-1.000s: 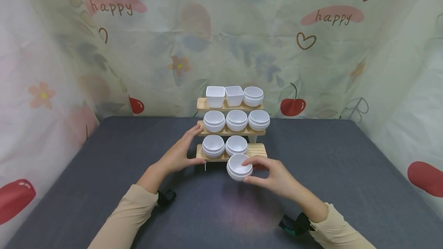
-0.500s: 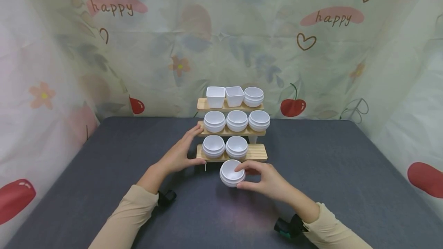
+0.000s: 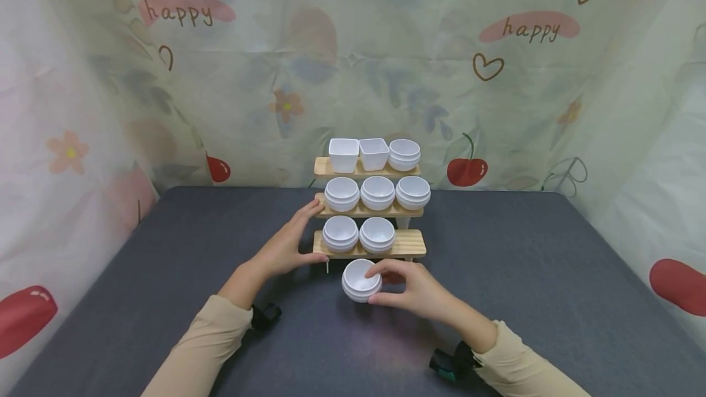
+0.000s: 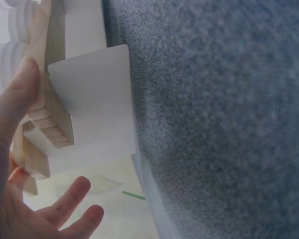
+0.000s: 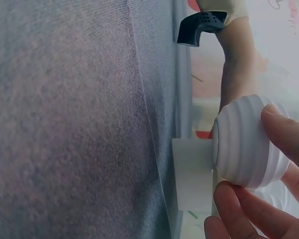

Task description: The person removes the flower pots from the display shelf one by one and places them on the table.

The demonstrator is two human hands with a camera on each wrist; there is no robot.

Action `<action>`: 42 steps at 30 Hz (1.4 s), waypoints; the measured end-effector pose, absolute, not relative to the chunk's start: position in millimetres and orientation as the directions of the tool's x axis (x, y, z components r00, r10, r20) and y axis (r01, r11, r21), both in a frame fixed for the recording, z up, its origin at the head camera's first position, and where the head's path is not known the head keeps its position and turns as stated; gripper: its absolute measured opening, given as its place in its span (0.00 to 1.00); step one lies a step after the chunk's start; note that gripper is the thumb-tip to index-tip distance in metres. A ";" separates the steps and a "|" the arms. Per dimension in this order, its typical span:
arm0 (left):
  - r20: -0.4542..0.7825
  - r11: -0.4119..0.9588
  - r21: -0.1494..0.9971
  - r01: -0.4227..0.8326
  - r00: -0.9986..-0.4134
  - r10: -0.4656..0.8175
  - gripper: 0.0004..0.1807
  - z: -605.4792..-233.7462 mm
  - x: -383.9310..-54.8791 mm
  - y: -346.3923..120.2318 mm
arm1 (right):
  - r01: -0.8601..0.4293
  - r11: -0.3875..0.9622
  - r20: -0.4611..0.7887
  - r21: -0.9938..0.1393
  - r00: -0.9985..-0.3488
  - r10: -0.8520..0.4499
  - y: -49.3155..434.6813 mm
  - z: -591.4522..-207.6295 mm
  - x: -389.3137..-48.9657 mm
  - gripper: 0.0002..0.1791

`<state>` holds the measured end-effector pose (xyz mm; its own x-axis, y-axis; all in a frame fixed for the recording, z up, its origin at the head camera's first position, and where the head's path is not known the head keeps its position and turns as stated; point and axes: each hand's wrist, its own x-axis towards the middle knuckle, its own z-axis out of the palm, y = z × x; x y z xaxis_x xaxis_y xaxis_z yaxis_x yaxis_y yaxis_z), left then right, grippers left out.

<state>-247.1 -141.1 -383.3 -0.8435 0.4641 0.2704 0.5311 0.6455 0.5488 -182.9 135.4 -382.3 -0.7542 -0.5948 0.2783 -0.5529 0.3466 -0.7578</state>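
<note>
My right hand [image 3: 416,291] pinches a small white round bowl [image 3: 357,280], ribbed on the outside, between thumb and fingers. It is in front of the rack's lowest shelf, and the right wrist view shows the bowl [image 5: 243,142] tipped sideways to that camera. At the left end of the three-tier wooden rack [image 3: 410,241] is my left hand [image 3: 282,249]. In the left wrist view its thumb touches the end of one wooden shelf [image 4: 54,117], while two fingers stretch out free beyond the rack's white side panel [image 4: 97,104].
Two round bowls [image 3: 339,233] stand on the lowest shelf, whose right end is bare wood. Three more round bowls [image 3: 377,193] fill the middle shelf. Up top are two square cups [image 3: 344,155] and a round bowl [image 3: 404,154]. Dark grey cloth [image 3: 496,262] covers the table before a printed curtain [image 3: 353,90].
My right hand has moved the bowl left and toward me, away from the front of the lowest shelf. The left hand stays where it was.
</note>
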 end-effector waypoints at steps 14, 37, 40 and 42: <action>0.284 0.631 0.555 0.542 -0.837 0.468 0.53 -384.0 -245.6 -141.2 | -0.517 0.345 0.211 -0.784 -0.744 -0.634 125.1 -387.5 -188.0 0.18; 0.303 0.631 0.541 0.556 -0.828 0.471 0.53 -384.1 -246.6 -141.6 | -0.513 0.320 0.187 -0.796 -0.712 -0.677 106.3 -394.1 -196.5 0.17; 0.303 0.630 0.542 0.557 -0.828 0.472 0.53 -383.8 -246.7 -141.7 | -0.503 0.328 0.173 -0.799 -0.716 -0.676 103.7 -394.4 -197.3 0.17; 0.300 0.629 0.545 0.555 -0.829 0.471 0.53 -383.4 -246.4 -141.4 | -0.502 0.332 0.170 -0.799 -0.717 -0.676 101.9 -394.6 -197.7 0.17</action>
